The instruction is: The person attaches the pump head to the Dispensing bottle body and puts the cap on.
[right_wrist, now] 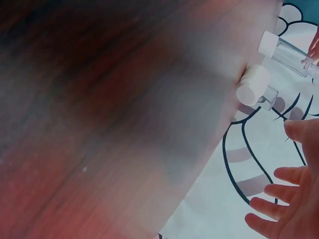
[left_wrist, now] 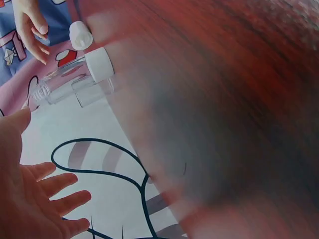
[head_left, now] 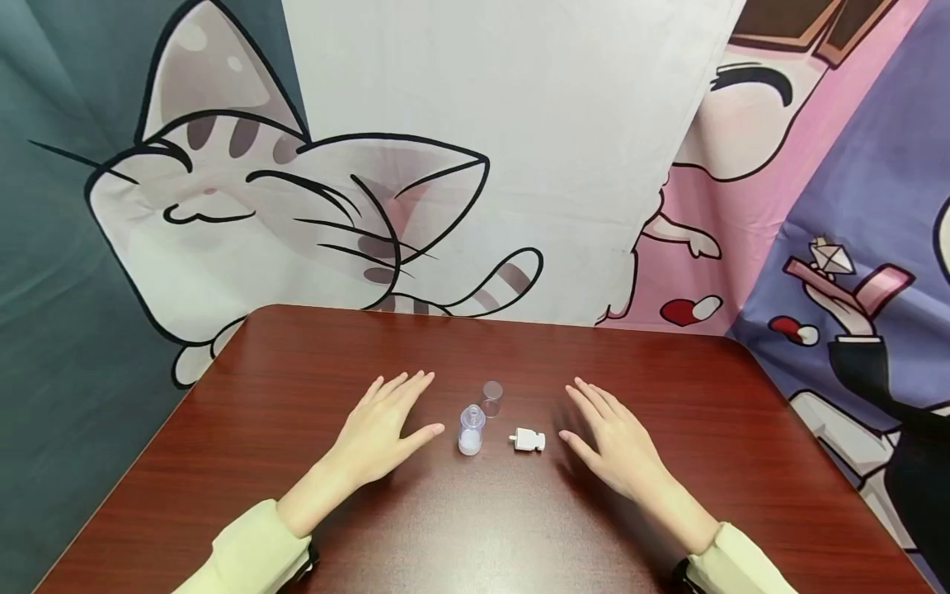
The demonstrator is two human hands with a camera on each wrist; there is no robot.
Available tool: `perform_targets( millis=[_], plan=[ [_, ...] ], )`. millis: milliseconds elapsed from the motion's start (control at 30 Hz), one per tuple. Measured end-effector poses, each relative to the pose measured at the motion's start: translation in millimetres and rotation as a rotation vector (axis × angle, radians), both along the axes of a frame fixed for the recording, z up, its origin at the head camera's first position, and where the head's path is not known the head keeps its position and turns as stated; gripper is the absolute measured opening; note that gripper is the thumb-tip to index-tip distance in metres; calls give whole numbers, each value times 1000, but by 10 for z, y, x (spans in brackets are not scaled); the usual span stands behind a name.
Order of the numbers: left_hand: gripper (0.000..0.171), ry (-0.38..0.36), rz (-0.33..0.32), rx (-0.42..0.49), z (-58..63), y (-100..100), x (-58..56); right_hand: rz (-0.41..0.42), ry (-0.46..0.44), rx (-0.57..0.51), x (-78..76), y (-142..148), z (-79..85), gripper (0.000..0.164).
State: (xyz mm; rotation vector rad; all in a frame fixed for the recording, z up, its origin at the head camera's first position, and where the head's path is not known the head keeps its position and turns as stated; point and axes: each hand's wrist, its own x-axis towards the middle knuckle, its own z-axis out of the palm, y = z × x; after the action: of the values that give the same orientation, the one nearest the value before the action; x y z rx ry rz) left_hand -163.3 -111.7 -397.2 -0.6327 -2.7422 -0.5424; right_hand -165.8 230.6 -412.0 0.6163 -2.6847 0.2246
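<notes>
We are seeing the clear bottle [head_left: 471, 430] standing upright on the tabletop [head_left: 445, 528], its threaded neck uncovered and its lower part white. Just right of the bottle, the white dispenser head [head_left: 528, 440] is lying on its side, its thin tip pointing back toward the bottle; behind and slightly right of the bottle, the clear cap [head_left: 491, 399] is standing.

We are spreading the left hand [head_left: 382, 433] to the left of the bottle and the right hand [head_left: 614, 443] well to its right, apart from each other, palms down, fingers extended, gripping nothing; both seem to be hovering.

We are judging the bottle to be light, stiff and smooth, probably hard plastic, though we are not managing to tell whether anything is inside. With so narrow a base it is likely to be tipping easily, so we are favouring a low hold round the white part, leaving the neck free. For the dispenser head we are preferring a pinch across its thick body, sparing the thin tip. The cap is looking thin and slippery, so we are recommending a gentle, squeeze-free pinch on its sides.
</notes>
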Motion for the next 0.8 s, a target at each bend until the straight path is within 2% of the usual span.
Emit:
perform_targets(
  millis=[367, 800],
  plan=[
    [66, -35, -15, 80, 27, 76, 13, 48, 84, -55, 1, -89, 20, 61],
    [62, -148, 43, 189, 2, 168, 48, 100, 90, -116, 5, -224, -20, 50]
  ],
)
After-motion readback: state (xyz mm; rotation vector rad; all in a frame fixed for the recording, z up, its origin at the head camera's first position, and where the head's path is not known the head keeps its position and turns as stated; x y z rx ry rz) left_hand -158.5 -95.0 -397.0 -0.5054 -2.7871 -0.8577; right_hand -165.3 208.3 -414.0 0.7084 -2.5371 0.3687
